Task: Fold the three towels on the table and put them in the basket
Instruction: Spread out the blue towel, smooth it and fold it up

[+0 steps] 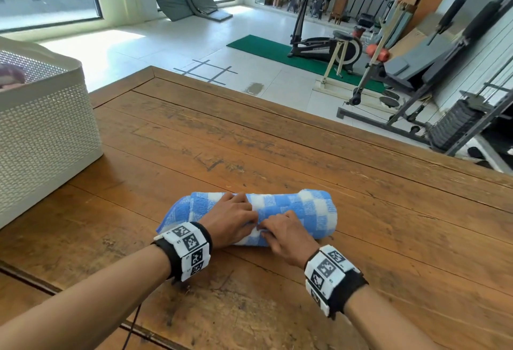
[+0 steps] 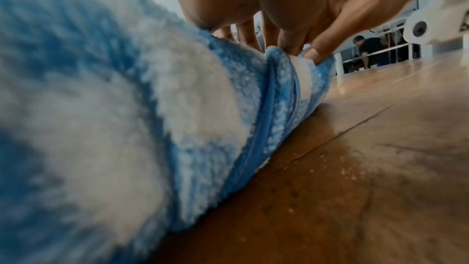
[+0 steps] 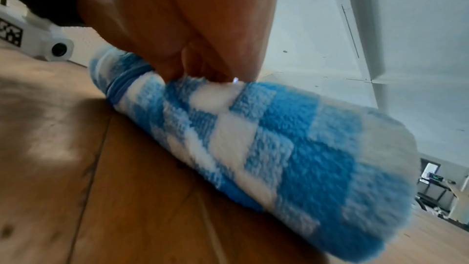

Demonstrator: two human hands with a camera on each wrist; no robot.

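Fingers (image 2: 314,55) of right hand (image 1: 288,236) pinch the blue-and-white checked terry towel roll (image 1: 305,211) mid-seam; left hand (image 1: 230,219) curls over it, both wrists low. Roll on brown wooden table (image 1: 249,141), white perforated basket (image 1: 44,138) far left.

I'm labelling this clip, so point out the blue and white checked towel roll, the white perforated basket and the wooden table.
blue and white checked towel roll (image 1: 305,206), head view, right half
white perforated basket (image 1: 47,133), head view, side wall
wooden table (image 1: 361,183), head view, bare planks

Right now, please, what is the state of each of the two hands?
Left hand: closed, gripping the rolled blue checked towel.
Right hand: closed, pinching the same towel's edge.
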